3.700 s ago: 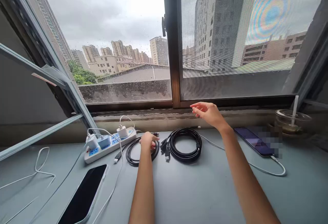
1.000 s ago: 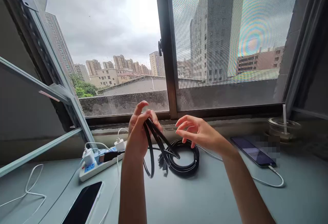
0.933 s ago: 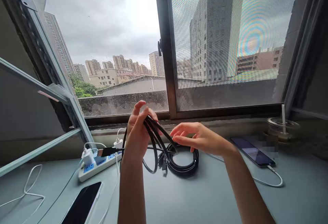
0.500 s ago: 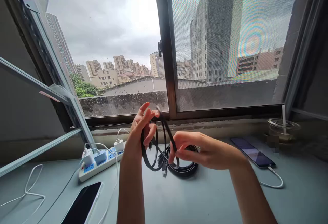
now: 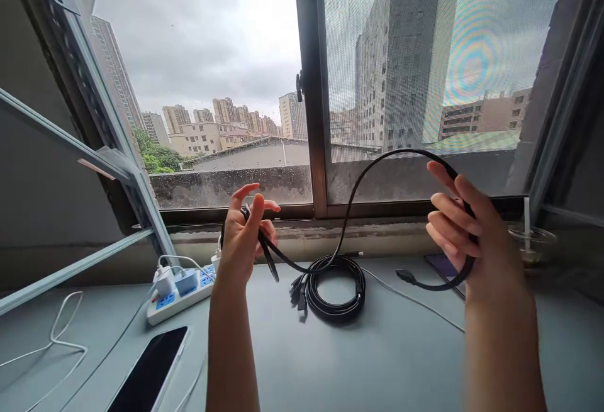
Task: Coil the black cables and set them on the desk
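A black cable (image 5: 348, 211) arches between my two hands above the desk. My left hand (image 5: 248, 226) is closed round looped turns of it, thumb up and some fingers partly stretched. Off to the right, my right hand (image 5: 457, 217) has its fingers curled round the cable near one end. The cable's plug (image 5: 406, 275) dangles below that hand, pointing left. On the desk between the hands lies a coil of black cables (image 5: 336, 317), with several connectors (image 5: 299, 299) bunched at its left side.
A white power strip (image 5: 182, 302) with chargers stands at left, a phone (image 5: 148, 368) in front of it. Behind my right hand are another phone (image 5: 441, 267), partly hidden, and a plastic cup (image 5: 533, 242) with a straw. A window (image 5: 318, 116) rises behind the desk.
My right hand has moved far right and slightly up, drawing the cable out into a wide arch. My left hand has shifted a little left, still holding the loops.
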The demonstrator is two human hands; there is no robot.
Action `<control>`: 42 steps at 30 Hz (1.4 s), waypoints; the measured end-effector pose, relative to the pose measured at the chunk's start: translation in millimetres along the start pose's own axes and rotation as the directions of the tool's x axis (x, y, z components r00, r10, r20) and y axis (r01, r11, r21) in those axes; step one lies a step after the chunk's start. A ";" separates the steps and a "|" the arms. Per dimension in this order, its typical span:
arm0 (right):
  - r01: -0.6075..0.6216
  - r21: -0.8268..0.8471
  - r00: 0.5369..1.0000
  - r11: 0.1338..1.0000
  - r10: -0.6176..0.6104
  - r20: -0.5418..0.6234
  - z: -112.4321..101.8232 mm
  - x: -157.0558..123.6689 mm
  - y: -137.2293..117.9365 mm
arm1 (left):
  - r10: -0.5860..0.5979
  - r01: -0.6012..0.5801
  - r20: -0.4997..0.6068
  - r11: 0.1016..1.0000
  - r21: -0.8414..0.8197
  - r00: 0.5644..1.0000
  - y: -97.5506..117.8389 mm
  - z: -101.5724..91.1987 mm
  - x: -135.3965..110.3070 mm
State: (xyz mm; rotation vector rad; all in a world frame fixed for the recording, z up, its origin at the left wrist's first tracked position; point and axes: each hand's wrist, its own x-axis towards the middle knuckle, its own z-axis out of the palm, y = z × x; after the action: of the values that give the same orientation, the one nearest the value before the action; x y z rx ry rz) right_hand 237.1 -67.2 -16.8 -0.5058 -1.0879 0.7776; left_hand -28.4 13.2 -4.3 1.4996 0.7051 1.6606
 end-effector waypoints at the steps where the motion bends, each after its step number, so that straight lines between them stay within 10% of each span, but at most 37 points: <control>1: 0.026 -0.008 0.999 1.000 -0.026 -0.038 -1.2 0.5 -0.1 | -0.009 0.009 0.005 1.000 0.017 1.000 0.4 0.9 -0.6; 9: 0.166 -0.009 0.905 0.986 -0.156 -0.395 6.0 2.0 -1.8 | -0.139 0.139 -0.068 0.990 -0.006 0.988 -0.5 -1.3 2.7; 19: 0.289 -0.160 0.840 0.944 -0.330 -0.430 -9.9 -3.6 -5.7 | 0.052 -0.145 -0.373 0.963 -0.226 0.927 9.2 -10.0 2.7; 26: 0.299 -0.347 0.902 0.889 -0.382 -0.201 9.1 -10.0 6.4 | -0.101 0.100 0.035 0.995 0.028 0.994 19.4 13.4 -13.2; 30: 0.283 -0.353 0.940 0.892 -0.331 -0.082 24.6 -13.6 13.1 | -0.318 0.259 0.306 0.941 0.217 0.897 32.7 19.7 -28.9; 42: 0.079 -0.489 0.959 0.869 0.068 0.276 42.0 -8.0 29.0 | -0.153 0.072 0.447 0.979 0.192 0.881 28.8 21.6 -31.9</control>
State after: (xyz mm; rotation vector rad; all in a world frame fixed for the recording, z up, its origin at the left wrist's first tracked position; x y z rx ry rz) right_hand 187.6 -55.1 -25.4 -0.8434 -1.5751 0.5682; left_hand -12.2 -31.2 4.9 1.8503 0.6641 1.1112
